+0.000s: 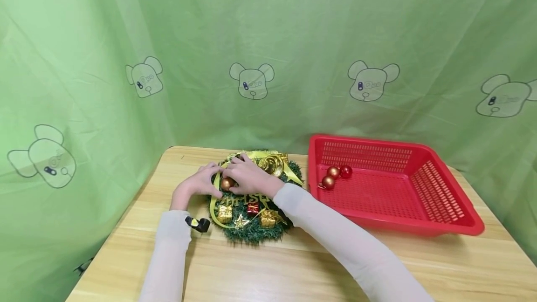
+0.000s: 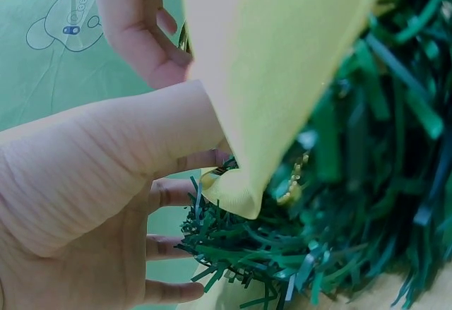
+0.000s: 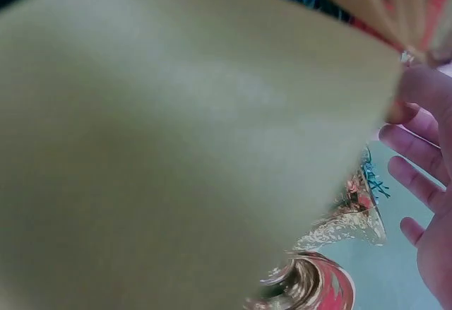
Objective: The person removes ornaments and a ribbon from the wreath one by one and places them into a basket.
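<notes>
A green tinsel wreath [image 1: 251, 234] lies on the table, trimmed with yellow ribbon [image 2: 265, 63], small gift boxes [image 1: 224, 214], a gold star [image 1: 241, 221] and a golden bell [image 1: 273, 166]. On its left part sits a copper-coloured bauble [image 1: 227, 183]. My right hand [image 1: 251, 177] reaches over the wreath and grips the bauble from the right with thumb and fingers. From the left, my left hand [image 1: 201, 181] touches the wreath's edge, thumb and forefinger apart beside the bauble, other fingers straight. Ribbon hides both its thumb tip and forefinger in the left wrist view.
To the right of the wreath stands a red plastic basket [image 1: 419, 225] holding copper baubles [image 1: 328, 182] and a red bauble [image 1: 346, 171]. The wooden table [image 1: 235, 274] backs onto a green curtain [image 1: 302, 22]. Ribbon blocks much of the right wrist view.
</notes>
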Available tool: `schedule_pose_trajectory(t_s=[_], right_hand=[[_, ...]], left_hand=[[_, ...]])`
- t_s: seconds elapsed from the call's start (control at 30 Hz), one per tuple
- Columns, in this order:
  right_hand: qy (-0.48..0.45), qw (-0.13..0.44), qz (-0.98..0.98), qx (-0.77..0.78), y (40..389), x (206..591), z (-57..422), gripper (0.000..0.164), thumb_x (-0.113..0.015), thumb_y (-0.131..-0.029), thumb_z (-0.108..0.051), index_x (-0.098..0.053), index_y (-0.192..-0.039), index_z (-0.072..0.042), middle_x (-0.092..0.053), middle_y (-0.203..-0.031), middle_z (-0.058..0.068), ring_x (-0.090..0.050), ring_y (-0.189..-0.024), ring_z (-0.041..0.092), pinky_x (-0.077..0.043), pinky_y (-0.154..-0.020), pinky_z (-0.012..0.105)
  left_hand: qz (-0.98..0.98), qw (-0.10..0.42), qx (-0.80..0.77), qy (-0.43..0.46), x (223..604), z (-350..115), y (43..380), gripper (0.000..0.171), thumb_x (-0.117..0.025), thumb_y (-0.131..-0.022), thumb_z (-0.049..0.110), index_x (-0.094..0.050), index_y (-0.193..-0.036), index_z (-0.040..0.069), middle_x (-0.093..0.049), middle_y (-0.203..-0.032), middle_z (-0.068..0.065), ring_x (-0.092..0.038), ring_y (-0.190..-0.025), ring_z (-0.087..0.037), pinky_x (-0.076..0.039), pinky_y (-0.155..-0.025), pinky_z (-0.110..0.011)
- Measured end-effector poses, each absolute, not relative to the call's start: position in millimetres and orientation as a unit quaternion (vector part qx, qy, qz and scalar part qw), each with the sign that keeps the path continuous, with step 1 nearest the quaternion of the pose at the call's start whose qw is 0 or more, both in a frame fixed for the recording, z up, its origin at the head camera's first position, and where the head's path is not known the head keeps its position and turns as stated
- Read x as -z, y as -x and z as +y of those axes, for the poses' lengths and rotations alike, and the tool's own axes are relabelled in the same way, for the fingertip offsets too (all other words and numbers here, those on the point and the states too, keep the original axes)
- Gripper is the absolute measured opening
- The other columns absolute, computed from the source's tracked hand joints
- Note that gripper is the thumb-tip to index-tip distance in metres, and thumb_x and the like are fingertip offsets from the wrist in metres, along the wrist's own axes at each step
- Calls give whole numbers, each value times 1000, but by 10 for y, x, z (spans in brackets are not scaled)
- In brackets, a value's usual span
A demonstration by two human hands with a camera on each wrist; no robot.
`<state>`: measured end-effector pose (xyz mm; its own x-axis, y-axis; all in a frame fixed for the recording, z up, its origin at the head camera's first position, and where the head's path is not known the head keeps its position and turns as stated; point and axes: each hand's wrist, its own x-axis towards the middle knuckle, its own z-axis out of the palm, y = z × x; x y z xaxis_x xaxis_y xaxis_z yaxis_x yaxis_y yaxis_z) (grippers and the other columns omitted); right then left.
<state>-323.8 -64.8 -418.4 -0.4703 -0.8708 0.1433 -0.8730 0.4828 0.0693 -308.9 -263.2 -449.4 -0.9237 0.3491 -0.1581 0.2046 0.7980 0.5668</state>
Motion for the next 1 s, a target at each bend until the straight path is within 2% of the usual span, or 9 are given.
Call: schedule_pose_trajectory(t_s=[0.17, 0.33, 0.47, 0.7, 1.0], right_hand=[[-504, 88, -859, -16, 3229, 4136, -615, 53, -68, -81, -37, -56, -128, -17, -65, -113, -4, -50, -108, 17, -32, -104, 49], [-499, 111, -858, -44, 3224, 4069, -549, 43, -72, -79, -34, -63, -117, -17, -65, -109, -4, -52, -106, 17, -32, -103, 47], [-491, 129, -859, -71, 3223, 3980, -463, 36, -73, -77, -32, -65, -109, -18, -66, -105, -5, -53, -102, 15, -34, -100, 43], [-472, 145, -864, -100, 3192, 3787, -269, 36, -73, -78, -30, -64, -109, -15, -66, -105, -2, -52, -103, 17, -34, -103, 43], [-460, 185, -860, -123, 3092, 3606, -70, 35, -73, -77, -32, -64, -108, -16, -66, -102, -5, -50, -100, 13, -33, -101, 41]], left_hand=[[939, 132, -282, -145, 4496, -2639, 3093, 83, -79, -64, 23, -43, -139, 16, -32, -145, -12, -25, -134, -37, -31, -105, -60], [936, 126, -289, -154, 4497, -2634, 3091, 82, -79, -62, 22, -45, -136, 15, -40, -135, -9, -32, -127, -33, -34, -103, -58], [936, 124, -289, -157, 4490, -2628, 3081, 81, -79, -62, 23, -46, -135, 16, -40, -136, -9, -31, -127, -33, -33, -103, -60], [939, 124, -280, -159, 4473, -2615, 3059, 80, -79, -64, 23, -46, -136, 17, -40, -132, -8, -33, -123, -33, -37, -100, -58], [938, 134, -282, -151, 4467, -2603, 3039, 82, -79, -64, 23, -44, -138, 18, -26, -148, -14, -24, -133, -40, -32, -102, -64]])
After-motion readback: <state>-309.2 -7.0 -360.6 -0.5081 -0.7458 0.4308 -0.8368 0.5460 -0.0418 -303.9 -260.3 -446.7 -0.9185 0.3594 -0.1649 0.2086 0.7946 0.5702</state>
